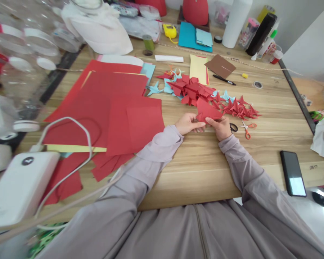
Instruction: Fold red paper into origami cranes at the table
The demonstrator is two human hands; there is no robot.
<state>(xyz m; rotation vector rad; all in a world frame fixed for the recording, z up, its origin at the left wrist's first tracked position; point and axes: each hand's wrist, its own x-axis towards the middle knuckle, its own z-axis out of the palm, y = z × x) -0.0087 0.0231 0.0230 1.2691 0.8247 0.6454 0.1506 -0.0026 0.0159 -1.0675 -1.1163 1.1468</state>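
Note:
A folded piece of red paper is held between both hands over the wooden table. My left hand grips its left edge, with the thumb pointing right. My right hand has closed on its right side, thumb on the lower part. Just beyond the hands lies a pile of folded red paper pieces, with more red star-like pieces to the right. Light blue folded pieces sit around the pile. Black-handled scissors are partly hidden by my right hand; orange scissors lie beside them.
Large red sheets cover the table's left side, near a white power bank with a cable. A phone lies at the right. Further back are a yellow tape measure, a black pen and a white bottle.

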